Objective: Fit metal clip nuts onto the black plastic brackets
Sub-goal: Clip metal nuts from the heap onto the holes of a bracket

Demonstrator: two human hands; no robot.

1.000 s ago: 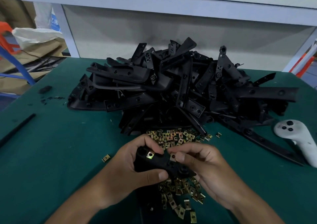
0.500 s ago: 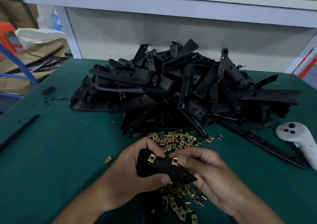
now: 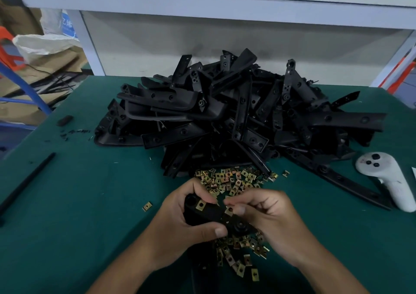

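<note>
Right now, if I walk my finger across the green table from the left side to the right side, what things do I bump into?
Thin black rod → lone clip nut → left hand holding the black bracket → right hand pinching a second clip nut → white controller.

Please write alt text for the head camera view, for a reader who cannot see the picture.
Over a green table, the left hand grips a black plastic bracket with one clip nut already fitted, while the right hand pinches a second clip nut at it. Loose clip nuts and a big pile of brackets lie behind; a white controller lies at right.
</note>
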